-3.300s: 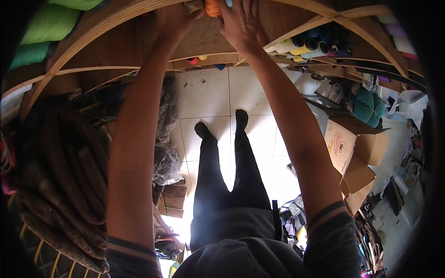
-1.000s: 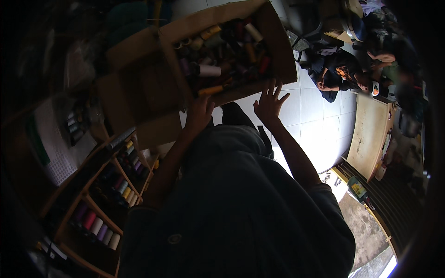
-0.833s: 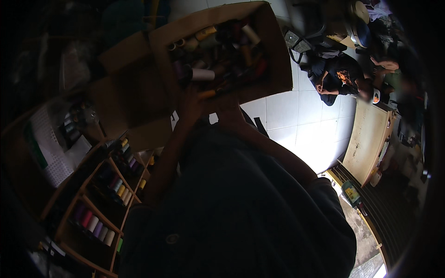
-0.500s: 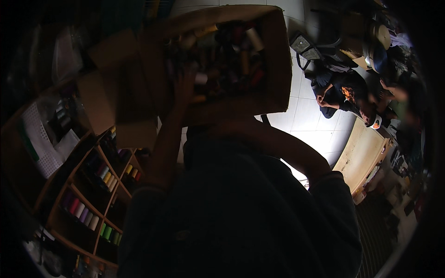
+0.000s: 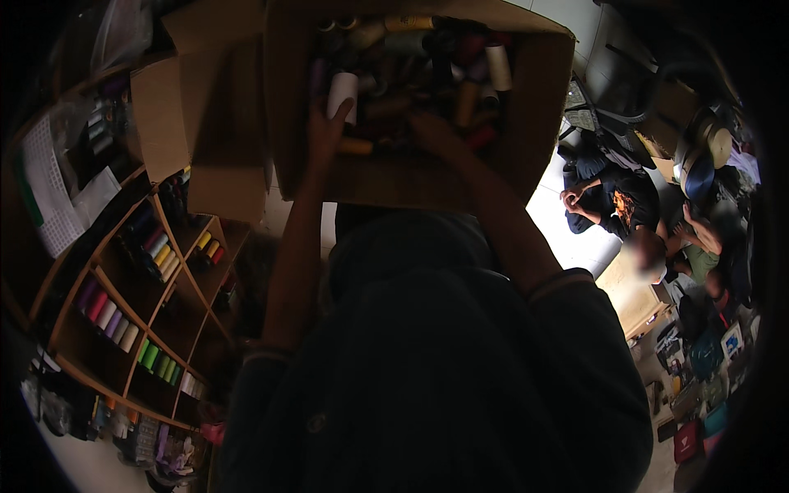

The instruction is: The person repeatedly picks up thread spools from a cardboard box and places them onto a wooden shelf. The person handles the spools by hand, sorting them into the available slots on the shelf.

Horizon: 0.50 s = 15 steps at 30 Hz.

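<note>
An open cardboard box (image 5: pixel 538 135) in front of me is full of thread spools in many colours. My left hand (image 5: pixel 325 130) is at the box's near left part, closed around a white thread spool (image 5: pixel 342 92) that stands upright, thumb on its near side. Deeper among the spools, my right hand (image 5: pixel 434 135) reaches in over the near wall. Its fingers are lost in shadow. Close by lie a yellow spool (image 5: pixel 355 146), a cream spool (image 5: pixel 498 67) and a red spool (image 5: pixel 481 137).
Left of me stands a wooden shelf (image 5: pixel 136 366) with compartments holding thread spools, among them green spools (image 5: pixel 156 360). Cardboard flaps (image 5: pixel 222 193) stick out beside the box. At the right, a person (image 5: pixel 629 197) sits on the tiled floor near a wooden board (image 5: pixel 629 300).
My right hand has come up from beside my body into the box. My left hand has taken hold of the white spool, which now stands upright. The view has shifted.
</note>
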Each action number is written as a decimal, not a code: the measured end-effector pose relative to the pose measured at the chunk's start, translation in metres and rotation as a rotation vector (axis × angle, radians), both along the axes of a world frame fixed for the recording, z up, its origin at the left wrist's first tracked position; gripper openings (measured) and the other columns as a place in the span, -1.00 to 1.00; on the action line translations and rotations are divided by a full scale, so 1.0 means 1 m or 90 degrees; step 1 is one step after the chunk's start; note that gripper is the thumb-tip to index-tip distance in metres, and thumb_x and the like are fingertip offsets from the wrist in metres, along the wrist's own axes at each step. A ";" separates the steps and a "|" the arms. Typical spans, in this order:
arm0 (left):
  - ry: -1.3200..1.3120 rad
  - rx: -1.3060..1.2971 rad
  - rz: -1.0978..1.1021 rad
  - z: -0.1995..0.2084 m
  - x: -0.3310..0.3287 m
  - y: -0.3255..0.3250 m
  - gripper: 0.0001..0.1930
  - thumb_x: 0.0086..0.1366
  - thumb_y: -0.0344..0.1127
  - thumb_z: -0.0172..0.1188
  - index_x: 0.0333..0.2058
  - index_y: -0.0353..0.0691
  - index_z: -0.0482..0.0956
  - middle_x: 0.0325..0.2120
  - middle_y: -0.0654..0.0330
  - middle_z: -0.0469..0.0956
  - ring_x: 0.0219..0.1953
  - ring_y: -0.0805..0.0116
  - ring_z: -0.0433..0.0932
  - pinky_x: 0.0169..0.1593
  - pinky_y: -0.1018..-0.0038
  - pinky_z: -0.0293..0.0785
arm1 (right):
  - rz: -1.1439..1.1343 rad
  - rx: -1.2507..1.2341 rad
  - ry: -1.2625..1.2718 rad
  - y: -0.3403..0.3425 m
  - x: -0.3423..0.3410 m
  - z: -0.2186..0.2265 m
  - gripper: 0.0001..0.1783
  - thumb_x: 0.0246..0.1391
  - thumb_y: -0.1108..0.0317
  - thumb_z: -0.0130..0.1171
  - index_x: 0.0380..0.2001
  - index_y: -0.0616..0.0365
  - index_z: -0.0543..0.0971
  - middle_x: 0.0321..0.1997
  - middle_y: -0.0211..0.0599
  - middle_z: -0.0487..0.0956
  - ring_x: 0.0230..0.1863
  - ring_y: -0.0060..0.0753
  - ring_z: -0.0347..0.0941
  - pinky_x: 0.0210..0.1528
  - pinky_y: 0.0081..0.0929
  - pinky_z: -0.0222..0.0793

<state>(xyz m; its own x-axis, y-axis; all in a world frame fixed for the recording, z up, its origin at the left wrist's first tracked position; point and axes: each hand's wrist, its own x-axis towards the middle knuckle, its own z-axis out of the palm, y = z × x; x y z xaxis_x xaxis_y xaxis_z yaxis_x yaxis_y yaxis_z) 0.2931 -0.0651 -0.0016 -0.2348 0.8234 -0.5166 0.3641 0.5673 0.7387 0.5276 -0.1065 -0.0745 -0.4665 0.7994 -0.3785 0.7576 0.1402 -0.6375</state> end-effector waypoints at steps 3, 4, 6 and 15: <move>-0.083 -0.019 0.066 -0.008 -0.004 0.007 -0.21 0.02 0.08 0.34 0.07 -0.39 0.31 -0.15 -0.07 0.49 -0.27 0.20 0.54 -0.23 0.39 0.46 | 0.022 -0.088 -0.046 -0.001 -0.018 -0.009 -0.52 0.00 0.26 0.14 0.02 0.13 0.38 -0.10 0.00 0.51 -0.09 0.05 0.49 -0.08 -0.08 0.44; -0.112 -0.052 0.085 -0.004 0.000 0.015 -0.21 0.02 0.07 0.33 0.09 -0.38 0.30 -0.16 -0.05 0.49 -0.31 0.25 0.54 -0.29 0.44 0.46 | 0.028 -0.128 -0.073 0.000 -0.020 -0.010 -0.49 -0.03 0.25 0.17 0.01 0.15 0.38 -0.09 0.03 0.50 -0.07 0.06 0.47 -0.05 -0.09 0.43; -0.164 -0.121 0.108 0.017 0.010 0.031 -0.21 0.02 0.06 0.32 0.11 -0.34 0.30 -0.19 0.01 0.50 -0.37 0.37 0.53 -0.44 0.54 0.41 | 0.047 -0.142 -0.121 0.001 -0.022 -0.013 -0.46 -0.07 0.22 0.21 0.01 0.15 0.39 -0.07 0.03 0.50 -0.06 0.05 0.47 -0.04 -0.10 0.42; -0.196 -0.096 -0.004 0.007 0.026 0.049 -0.32 -0.04 -0.25 0.38 0.10 -0.14 0.34 -0.02 0.07 0.41 -0.12 0.32 0.49 -0.25 0.48 0.48 | -0.126 -0.053 0.141 0.017 -0.027 0.024 -0.37 -0.31 0.16 0.40 -0.06 0.04 0.50 0.21 0.01 0.29 0.22 0.07 0.25 0.18 -0.11 0.28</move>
<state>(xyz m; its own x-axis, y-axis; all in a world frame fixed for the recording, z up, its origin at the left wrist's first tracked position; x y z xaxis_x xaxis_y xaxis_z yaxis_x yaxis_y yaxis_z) 0.3193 -0.0166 0.0055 -0.0445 0.7330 -0.6788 0.1412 0.6772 0.7221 0.5002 -0.0893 -0.0508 -0.3829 0.8535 -0.3534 0.6058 -0.0568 -0.7936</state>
